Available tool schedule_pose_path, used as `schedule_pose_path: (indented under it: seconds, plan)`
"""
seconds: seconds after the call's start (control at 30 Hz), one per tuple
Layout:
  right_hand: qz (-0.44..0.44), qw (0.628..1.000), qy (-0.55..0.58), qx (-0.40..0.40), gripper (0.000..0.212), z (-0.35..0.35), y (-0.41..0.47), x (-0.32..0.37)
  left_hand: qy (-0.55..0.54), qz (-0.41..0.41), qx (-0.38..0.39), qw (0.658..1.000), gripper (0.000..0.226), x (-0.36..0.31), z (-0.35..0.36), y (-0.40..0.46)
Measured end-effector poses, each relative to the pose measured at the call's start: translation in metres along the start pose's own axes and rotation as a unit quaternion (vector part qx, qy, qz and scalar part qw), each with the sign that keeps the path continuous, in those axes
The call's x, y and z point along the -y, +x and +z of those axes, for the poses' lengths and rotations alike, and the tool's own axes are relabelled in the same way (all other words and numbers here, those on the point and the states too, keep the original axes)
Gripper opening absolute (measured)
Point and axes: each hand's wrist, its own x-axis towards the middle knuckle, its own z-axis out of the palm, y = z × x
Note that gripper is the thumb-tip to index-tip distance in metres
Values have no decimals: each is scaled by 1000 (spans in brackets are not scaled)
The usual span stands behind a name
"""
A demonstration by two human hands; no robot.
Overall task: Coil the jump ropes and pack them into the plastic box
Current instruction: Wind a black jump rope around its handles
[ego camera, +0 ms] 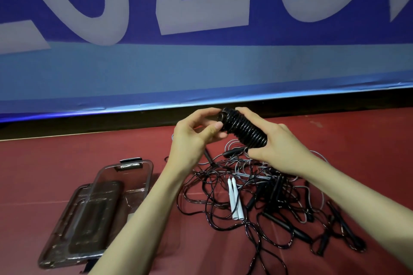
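In the head view, at the centre of the frame, we see a tightly coiled black jump rope [243,128] held up between both hands. The left hand [196,138] pinches its upper end with curled fingers [215,128]; the right hand [274,147] wraps around its lower end. Below them, at lower right, a tangle of loose ropes [257,198] lies on the red floor [357,152], with a pair of white handles [234,201] among them. At lower left sits the clear plastic box [125,183] beside its lid [73,225]. A blue banner [201,62] fills the top.
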Motion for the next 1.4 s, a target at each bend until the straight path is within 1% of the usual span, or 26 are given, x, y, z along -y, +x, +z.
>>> schedule_pose_path:
  seconds: [0.2,0.27,0.4,0.5,0.57,0.67,0.77,0.9,1.03,1.23,1.4]
  plan:
    - [-2,1000,-6,17,94,-1,-4,-1,52,0,-25,998,19,2,1,-3]
    - [-2,1000,-2,16,94,-2,-3,-1,49,13,-47,998,19,3,3,-4]
    - [-4,1000,9,4,94,1,-1,0,55,59,-115,990,17,7,6,-5]
    - [-2,1000,19,-4,95,4,1,0,47,79,-134,987,19,8,6,-5]
    - [0,1000,22,-11,94,5,2,0,33,94,-131,986,21,7,8,-5]
    - [-3,999,37,-27,92,7,4,2,55,115,-115,985,19,9,9,-5]
    - [-2,999,21,-32,93,5,2,-1,60,86,-104,989,12,8,7,-1]
    - [-9,1000,-14,-10,97,-1,-4,-3,75,48,-79,993,4,7,4,-2]
    - [-16,998,-56,13,98,-4,-5,-2,74,28,-73,994,14,9,4,-5]
    - [-25,991,-128,25,98,-3,-5,3,106,9,-67,992,13,12,2,-6]
    - [-21,992,-122,26,97,3,-8,5,130,21,-68,989,15,15,5,-10]
